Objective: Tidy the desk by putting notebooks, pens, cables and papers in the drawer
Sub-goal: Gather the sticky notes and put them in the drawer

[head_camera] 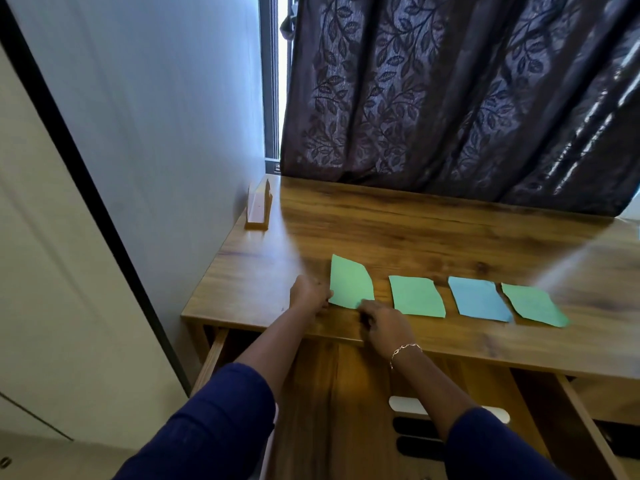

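The left hand (pixel 308 294) and the right hand (pixel 384 323) are both at the front part of the desk (pixel 398 220), on the two sides of the first green paper (pixel 351 284). The fingers of the left hand are curled on the near left corner of this paper and pinch it. The fingertips of the right hand lie bent on its near right corner, but the picture is blurred there and I cannot tell if they pinch the paper or only press on it. The far edge of the sheet looks a little lifted from the wood. To the right of the right hand three more sheets lie flat in a row along the desk: the second green paper (pixel 415 296) just beside the hand, then the blue paper (pixel 479 299), then the last green paper (pixel 533 304), which almost touches the blue one. Under both forearms, nearer to the person than the hands, the drawer (pixel 322 393) stands pulled out. Inside it, below the right forearm, lies a white long object (pixel 400 405), and just nearer than it two black long objects (pixel 415 426), side by side, partly hidden by the arm; what they are I cannot tell. The part of the drawer under the left forearm shows only its wooden bottom. No paper is in the drawer.
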`<state>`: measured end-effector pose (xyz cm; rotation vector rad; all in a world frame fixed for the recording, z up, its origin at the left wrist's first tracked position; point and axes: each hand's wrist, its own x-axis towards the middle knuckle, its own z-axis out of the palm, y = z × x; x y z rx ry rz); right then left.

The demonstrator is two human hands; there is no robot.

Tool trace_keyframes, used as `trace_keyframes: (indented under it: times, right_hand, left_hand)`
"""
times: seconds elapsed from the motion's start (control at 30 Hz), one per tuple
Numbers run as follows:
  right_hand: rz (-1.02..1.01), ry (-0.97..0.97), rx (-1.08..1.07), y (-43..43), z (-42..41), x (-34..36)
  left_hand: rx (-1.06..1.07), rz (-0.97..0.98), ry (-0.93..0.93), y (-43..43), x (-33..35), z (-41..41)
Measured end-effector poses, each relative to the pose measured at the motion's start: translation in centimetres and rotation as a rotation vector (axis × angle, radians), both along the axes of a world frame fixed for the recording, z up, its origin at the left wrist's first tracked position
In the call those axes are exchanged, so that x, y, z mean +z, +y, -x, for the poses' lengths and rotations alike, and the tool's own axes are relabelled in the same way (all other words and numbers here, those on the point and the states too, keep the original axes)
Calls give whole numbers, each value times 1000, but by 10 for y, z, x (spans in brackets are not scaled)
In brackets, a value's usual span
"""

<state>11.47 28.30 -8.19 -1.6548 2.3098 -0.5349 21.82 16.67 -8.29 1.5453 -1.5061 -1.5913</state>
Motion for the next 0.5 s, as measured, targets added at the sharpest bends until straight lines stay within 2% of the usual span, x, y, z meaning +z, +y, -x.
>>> trace_keyframes:
  times: [0.17,0.23,0.33,0.5]
  right_hand:
    - [191,-315,-294,3,10,9]
    - [225,-521,-380,5,7,12]
    - [197,-828,-400,13,-10,15]
    - [141,-978,-361,29,-40,-2]
  left_hand:
    - [-40,81,36,13,9,-25]
    - [-74,61,106,22,16,-43]
    - [-167,7,136,34,25,-68]
    - [-262,38,-25,48,19,-107]
